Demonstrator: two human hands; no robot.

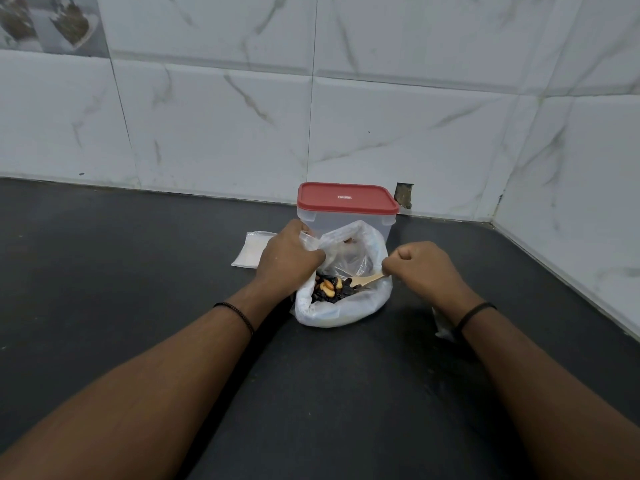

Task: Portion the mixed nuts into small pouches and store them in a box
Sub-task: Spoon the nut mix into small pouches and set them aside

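Lying open on the dark bench: a white plastic bag [341,306] of mixed nuts [330,289], its mouth turned up toward the camera.
Nuts: dark raisin-like pieces and pale cashew-like pieces are seen heaped inside the bag, toward its left side.
Spoon: a wooden spoon [369,279] is laid into the bag from the right, its bowl end among the nuts.
Right hand grip: the right hand [424,268] is curled closed, the spoon's handle being pinched at the fingertips just above the bag's right rim.
Left hand grip: the left hand [289,258] is clamped on clear plastic film at the bag's upper left edge; whether this film is a small pouch or the bag's own rim cannot be told.
Box: a clear plastic box [346,220] with a red lid [347,198] fitted on is stood directly behind the bag, close to the wall.
Pouches: a flat white pouch [251,251] is laid on the bench left of the box, partly hidden by the left hand; another scrap of clear plastic [443,327] is seen beside the right wrist.
Wrists: a dark band is worn on each.
Bench: the black bench [138,271] is met by a white marbled tile wall [381,116] behind and at the right.
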